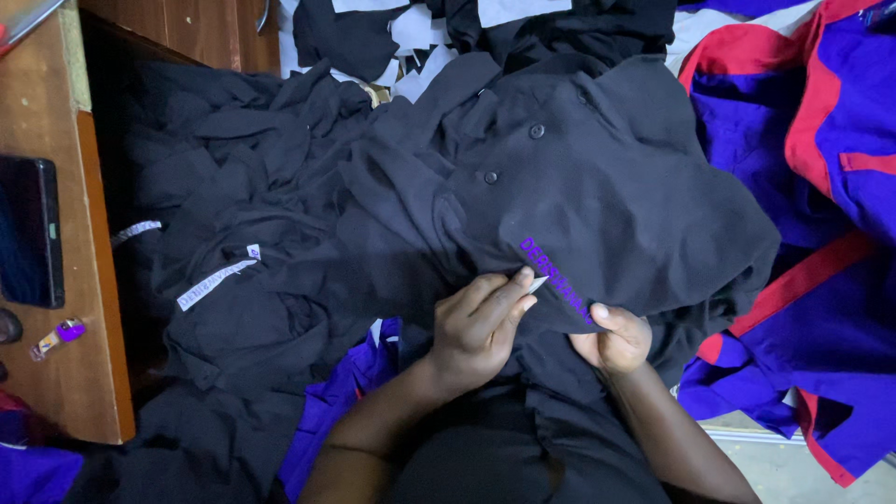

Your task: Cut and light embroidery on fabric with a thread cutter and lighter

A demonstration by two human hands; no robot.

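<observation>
A black polo shirt (597, 177) with dark buttons and purple embroidered lettering on the chest lies over my lap. My left hand (478, 329) pinches the fabric right beside the lettering, with a small white scrap showing at its fingertips. My right hand (616, 341) grips the shirt's fabric just below the other end of the lettering, thumb on top. Both hands are close together and hold the cloth taut between them.
A heap of black garments (233, 233) with white neck labels fills the left. Blue and red garments (821, 187) pile up on the right. A wooden table (56, 187) at far left carries a dark phone (30, 231) and a small purple item (65, 331). White paper scraps (411, 47) lie at the top.
</observation>
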